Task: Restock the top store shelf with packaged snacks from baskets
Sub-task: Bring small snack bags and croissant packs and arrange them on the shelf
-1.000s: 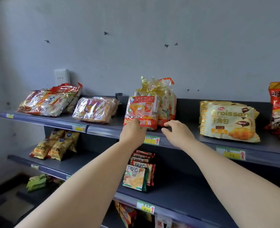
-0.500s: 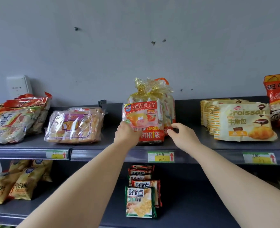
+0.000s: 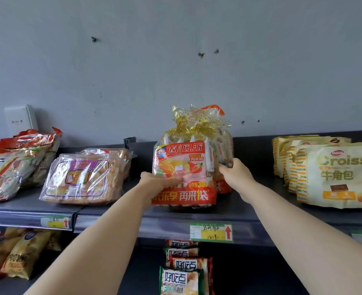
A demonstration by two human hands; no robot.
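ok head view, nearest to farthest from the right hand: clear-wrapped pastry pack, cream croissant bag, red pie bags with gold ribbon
1. Red pie bags with gold ribbon: touching the right hand
2. Cream croissant bag: right
3. Clear-wrapped pastry pack: far left

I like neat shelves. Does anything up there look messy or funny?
Nothing looks spilled or torn. The left hand and right hand grip the pie bags, upright on the top shelf. The shiny bags at the far left lie slumped in a heap instead of standing, and the wall has a few dark marks.
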